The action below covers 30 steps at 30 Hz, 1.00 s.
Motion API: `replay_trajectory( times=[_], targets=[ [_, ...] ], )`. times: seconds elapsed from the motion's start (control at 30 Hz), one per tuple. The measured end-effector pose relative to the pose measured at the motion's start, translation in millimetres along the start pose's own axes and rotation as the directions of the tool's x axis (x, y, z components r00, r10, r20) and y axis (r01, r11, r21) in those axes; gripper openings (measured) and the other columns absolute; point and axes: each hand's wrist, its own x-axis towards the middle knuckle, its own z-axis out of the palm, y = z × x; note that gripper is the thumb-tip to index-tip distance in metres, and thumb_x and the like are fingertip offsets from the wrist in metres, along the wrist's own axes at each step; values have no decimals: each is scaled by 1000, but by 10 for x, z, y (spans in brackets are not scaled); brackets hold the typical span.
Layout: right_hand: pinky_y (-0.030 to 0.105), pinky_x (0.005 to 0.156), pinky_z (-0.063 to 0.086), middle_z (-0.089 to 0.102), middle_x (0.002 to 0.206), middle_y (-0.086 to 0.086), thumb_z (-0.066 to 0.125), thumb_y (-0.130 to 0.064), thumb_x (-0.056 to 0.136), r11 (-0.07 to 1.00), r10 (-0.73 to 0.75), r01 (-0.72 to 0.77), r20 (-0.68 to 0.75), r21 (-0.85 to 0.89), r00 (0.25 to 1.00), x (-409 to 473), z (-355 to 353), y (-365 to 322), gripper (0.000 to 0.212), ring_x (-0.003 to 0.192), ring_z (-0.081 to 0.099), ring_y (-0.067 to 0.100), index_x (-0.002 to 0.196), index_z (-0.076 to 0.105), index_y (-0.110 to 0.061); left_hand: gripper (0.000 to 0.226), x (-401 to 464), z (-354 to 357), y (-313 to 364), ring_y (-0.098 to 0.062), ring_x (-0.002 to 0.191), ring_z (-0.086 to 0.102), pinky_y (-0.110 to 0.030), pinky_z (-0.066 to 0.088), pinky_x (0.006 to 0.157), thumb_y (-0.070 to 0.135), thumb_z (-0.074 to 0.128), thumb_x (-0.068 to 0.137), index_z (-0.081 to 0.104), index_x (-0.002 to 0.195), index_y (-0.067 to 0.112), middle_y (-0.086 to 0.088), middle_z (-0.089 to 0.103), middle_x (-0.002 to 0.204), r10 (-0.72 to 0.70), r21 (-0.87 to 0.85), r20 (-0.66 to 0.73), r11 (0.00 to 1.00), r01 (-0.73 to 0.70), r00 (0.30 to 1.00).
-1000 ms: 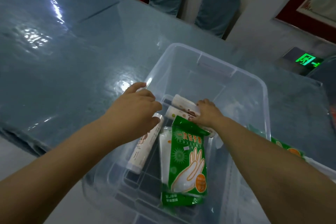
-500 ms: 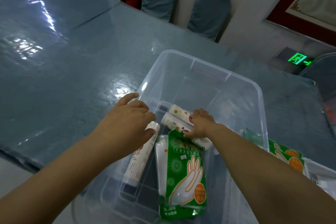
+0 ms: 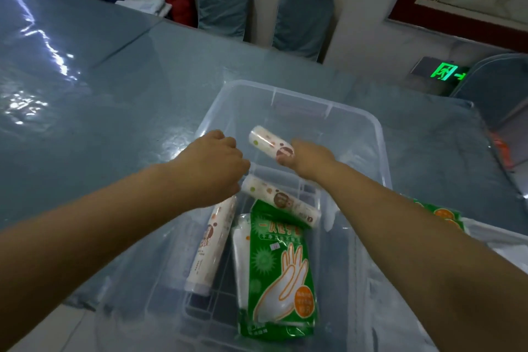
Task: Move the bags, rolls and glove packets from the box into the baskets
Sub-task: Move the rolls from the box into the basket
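Right hand grip: the right hand point(image 3: 307, 161) is closed around the near end of a white roll point(image 3: 270, 143) with coloured spots, which it holds in the air above the inside of the box, the free end of the roll pointing up and to the left.
Left hand grip: the left hand point(image 3: 213, 164) is curled into a loose fist over the left wall of the box; its fingers are folded under and hidden, so I cannot tell whether it has hold of anything.
Second roll: a second spotted roll point(image 3: 281, 200) lies slantwise on the floor of the box, just below the raised one, with its right end resting over the top of the green packet.
Long roll: a longer white roll point(image 3: 213, 246) lies lengthwise along the left side of the box floor, its far end hidden under the left hand.
Glove packet: a green glove packet point(image 3: 278, 271) printed with a white hand outline lies flat in the box, beside the long roll and on top of a white packet point(image 3: 239, 260) whose edge shows at its left.
Box: the clear plastic box point(image 3: 381, 151) stands on the blue-grey bench point(image 3: 114, 100).
Right edge: more green packets point(image 3: 441, 216) show behind the right forearm, outside the box; what holds them is not clear.
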Motion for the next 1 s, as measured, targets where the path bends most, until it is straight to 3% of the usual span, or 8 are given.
replay_trajectory(
  times=[0.1,0.23,0.37,0.53,0.7,0.77,0.87,1.0],
  targets=[
    [32,57,37,53,92,3,38,-57,90,999,8,0,-181,45,983,-201,-346,-3,46,73,51,24,112,42,-17,30,455,35,81,-20,91,59,-31,39,77,42,47,86,59,103,20,0,65,97,59,63,216,995,-75,975],
    [27,46,28,51,83,-5,37,-58,90,975,48,53,-439,215,897,-668,-626,163,41,60,50,12,105,40,-20,36,966,323,292,-23,96,61,-33,47,81,39,51,87,56,116,18,-4,64,108,74,37,435,994,-100,897],
    [23,45,32,47,75,-15,42,-53,91,887,176,118,-564,446,807,-1061,-763,325,29,60,47,0,97,39,-25,52,1264,712,491,-29,118,48,-39,40,94,30,53,87,38,134,15,-11,48,134,82,-173,303,984,-30,949],
    [25,53,52,57,82,-1,46,-46,92,538,468,124,-417,834,779,-1351,-781,606,29,71,59,16,97,48,-18,60,1436,1091,639,-31,124,40,-41,34,99,27,50,87,26,139,9,-14,43,139,-35,-254,219,963,92,975],
    [32,62,51,56,79,-1,47,-44,92,523,554,81,-410,849,724,-1568,-717,893,26,68,57,14,93,49,-18,49,1537,1204,701,-31,117,39,-38,33,95,40,48,86,47,125,10,-13,49,126,-43,-120,131,991,59,990],
    [38,66,52,58,81,1,48,-45,91,503,579,49,-379,863,722,-1659,-678,1013,28,71,58,18,94,49,-17,53,1525,1229,739,-31,118,39,-39,33,94,48,49,85,46,123,12,-13,47,126,-69,-153,175,984,96,982],
    [35,62,52,59,83,0,48,-47,90,511,600,-7,-351,860,719,-1805,-588,1195,28,71,59,17,94,50,-19,45,1465,1185,787,-33,110,50,-41,41,88,35,52,87,40,121,9,-15,51,122,-136,-268,205,945,189,969],
    [32,60,52,59,85,1,47,-49,90,527,609,-53,-333,848,720,-1965,-450,1433,27,73,60,18,93,48,-23,37,1350,902,711,-41,89,58,-46,44,74,17,63,79,50,108,-1,-24,60,103,-218,-352,-124,922,163,968]
  ],
)
